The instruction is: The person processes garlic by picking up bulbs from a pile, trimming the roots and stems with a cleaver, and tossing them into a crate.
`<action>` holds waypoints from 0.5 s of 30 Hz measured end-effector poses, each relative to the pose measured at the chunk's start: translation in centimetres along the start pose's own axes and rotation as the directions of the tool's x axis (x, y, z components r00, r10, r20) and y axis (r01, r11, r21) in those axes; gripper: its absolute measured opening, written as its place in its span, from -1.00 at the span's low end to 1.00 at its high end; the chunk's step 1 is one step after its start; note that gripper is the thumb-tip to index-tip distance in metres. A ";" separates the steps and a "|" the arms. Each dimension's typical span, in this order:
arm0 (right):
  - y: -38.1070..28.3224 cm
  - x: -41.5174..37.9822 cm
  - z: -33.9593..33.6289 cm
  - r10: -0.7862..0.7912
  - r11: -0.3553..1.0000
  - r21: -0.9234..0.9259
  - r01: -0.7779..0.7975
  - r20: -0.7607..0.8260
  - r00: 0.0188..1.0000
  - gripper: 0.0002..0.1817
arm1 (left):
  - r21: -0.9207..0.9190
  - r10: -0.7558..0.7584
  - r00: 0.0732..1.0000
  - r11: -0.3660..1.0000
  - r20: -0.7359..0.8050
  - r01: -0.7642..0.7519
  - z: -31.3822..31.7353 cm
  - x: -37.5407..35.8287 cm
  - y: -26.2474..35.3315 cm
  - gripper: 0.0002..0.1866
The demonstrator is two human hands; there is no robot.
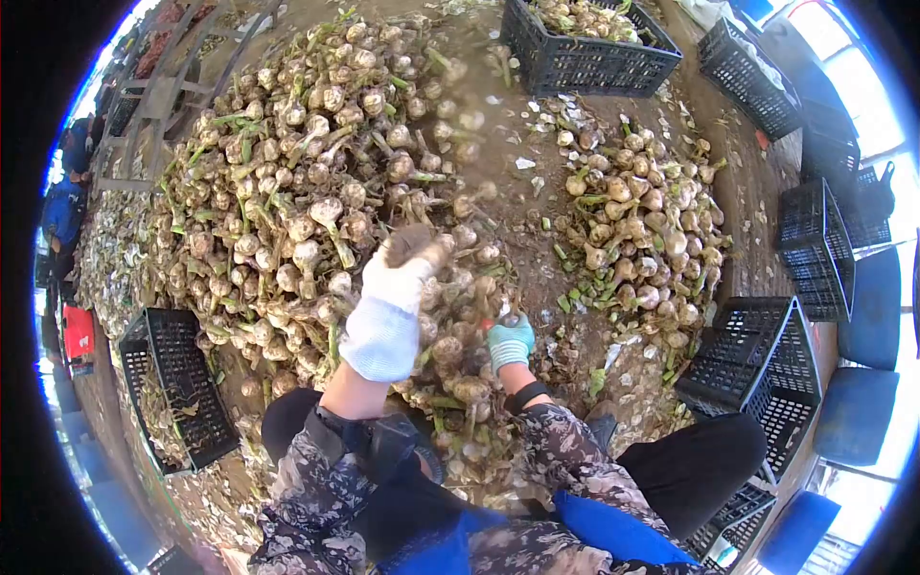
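My left hand [398, 273], in a white glove with brown, soiled fingers, reaches over the near right side of a large heap of garlic bulbs [287, 182] with stalks. Its fingers are smeared by motion, so whether they hold a bulb cannot be made out. Lower and to the right is my right hand [510, 340], in a pale green glove, with its fingers curled closed. A small red-orange bit shows by its thumb; the object in its grip is mostly hidden. Loose garlic bulbs lie between and below both hands. Right of them lies a smaller pile of garlic with short-cut stalks [652, 225].
A black crate [589, 62] holding garlic stands at the far side. Another black crate [177, 388] sits at left, and several more, including one crate [752, 369], line the right. Cut green stalk pieces and papery skins litter the ground. A metal frame [163, 101] stands at upper left.
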State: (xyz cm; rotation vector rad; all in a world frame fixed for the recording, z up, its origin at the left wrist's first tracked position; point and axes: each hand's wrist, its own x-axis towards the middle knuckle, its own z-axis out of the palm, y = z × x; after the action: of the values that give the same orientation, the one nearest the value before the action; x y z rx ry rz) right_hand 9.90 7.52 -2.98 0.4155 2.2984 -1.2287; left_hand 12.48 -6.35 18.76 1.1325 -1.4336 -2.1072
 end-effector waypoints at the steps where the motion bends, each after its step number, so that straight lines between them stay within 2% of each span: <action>1: -1.2 -0.5 -0.3 -0.027 1.000 0.010 0.027 0.024 0.999 -0.66 | 0.056 -0.014 1.000 0.998 -0.011 0.014 -0.1 -0.3 0.0 -0.64; 2: -1.4 -0.3 0.4 -0.084 0.932 0.346 0.112 -0.094 0.992 -0.71 | 0.035 -0.011 0.997 0.999 0.081 0.008 -1.4 0.6 -1.5 -0.66; 3: -1.2 -0.6 0.1 -0.097 0.871 0.479 0.113 -0.059 0.994 -0.71 | 0.066 -0.091 0.991 0.994 0.100 0.084 -2.2 1.0 -2.8 -0.67; 5: -6.0 -3.9 -2.6 -0.162 0.693 0.712 0.114 0.000 0.987 -0.69 | 0.116 -0.225 0.964 0.971 0.140 0.210 -2.8 1.5 -3.6 -0.71; 6: -6.0 -4.6 -3.0 -0.320 0.752 0.616 0.232 0.034 0.947 -0.71 | 0.272 0.042 0.936 0.952 0.349 -0.144 -3.8 2.1 -5.3 -0.73; 7: -5.6 -5.6 -3.5 -0.462 0.780 0.514 0.357 0.088 0.882 -0.73 | 0.034 -0.043 0.920 0.999 0.389 0.032 -3.0 1.4 -4.0 -0.73; 8: -7.8 -8.7 -5.0 -0.517 0.775 0.529 0.345 0.216 0.828 -0.74 | -0.190 -0.127 0.896 0.956 0.426 0.225 -2.2 0.7 -2.6 -0.72; 9: -7.4 -8.9 -5.4 -0.495 0.833 0.452 0.321 0.345 0.798 -0.74 | -0.299 -0.188 0.858 0.884 0.479 0.361 -2.4 0.9 -2.5 -0.70; 11: -11.4 -10.4 -8.4 -0.517 0.855 0.250 0.454 0.356 0.778 -0.68 | -0.233 -0.171 0.855 0.919 0.489 0.317 -2.7 1.7 -2.6 -0.70; 12: -9.3 -7.1 -8.5 -0.555 0.827 0.268 0.494 0.250 0.794 -0.64 | -0.158 -0.112 0.889 0.967 0.444 0.201 -2.2 2.0 -2.5 -0.70; 13: -13.0 -8.4 -10.5 -0.482 0.867 0.279 0.413 0.256 0.838 -0.66 | -0.076 -0.049 0.915 0.993 0.400 0.086 -1.5 2.1 -2.5 -0.70; 14: -14.5 -8.1 -11.8 -0.581 0.811 0.124 0.572 0.290 0.761 -0.68 | 0.012 0.019 0.934 1.000 0.357 -0.025 -1.0 2.3 -2.6 -0.70; 15: -15.7 -8.1 -12.5 -0.657 0.708 -0.026 0.705 0.342 0.672 -0.69 | 0.022 0.097 0.906 0.993 0.412 -0.116 -1.4 2.7 -3.3 -0.68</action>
State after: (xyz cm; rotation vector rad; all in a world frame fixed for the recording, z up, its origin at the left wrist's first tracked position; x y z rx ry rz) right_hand 5.54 9.19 18.14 -0.7429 2.2963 -1.2901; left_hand 12.34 -7.55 14.44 0.6236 -1.6879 -2.3361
